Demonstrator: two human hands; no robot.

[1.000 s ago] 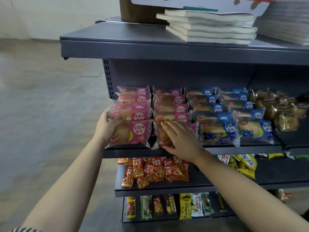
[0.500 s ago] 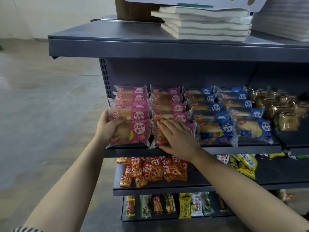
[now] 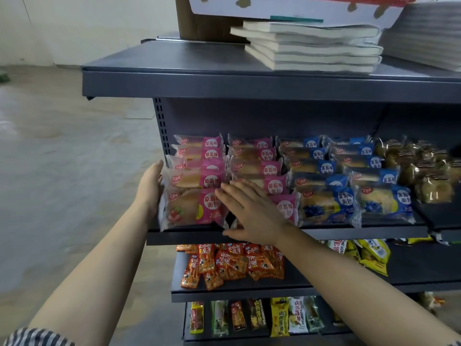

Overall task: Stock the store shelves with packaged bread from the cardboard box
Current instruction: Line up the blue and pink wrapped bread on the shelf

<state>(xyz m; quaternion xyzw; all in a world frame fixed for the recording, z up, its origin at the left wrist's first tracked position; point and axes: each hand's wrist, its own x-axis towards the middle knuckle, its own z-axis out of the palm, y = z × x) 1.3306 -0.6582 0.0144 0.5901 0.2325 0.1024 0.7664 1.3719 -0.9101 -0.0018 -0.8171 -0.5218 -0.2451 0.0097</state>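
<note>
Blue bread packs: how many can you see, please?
10: five in the row beside the pink packs, five in the next row rightward; others may be hidden.

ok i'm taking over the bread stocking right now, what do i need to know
Left hand: open, flat against the left side of the outer pink column.
Right hand: open, fingers straight, resting on the front pack of the second pink column.
Bread: two pink and two blue columns line the bread shelf.
Done: those columns look full.
Left: neither hand holds a pack. The cardboard box is not in view, so check it for remaining stock.
</note>
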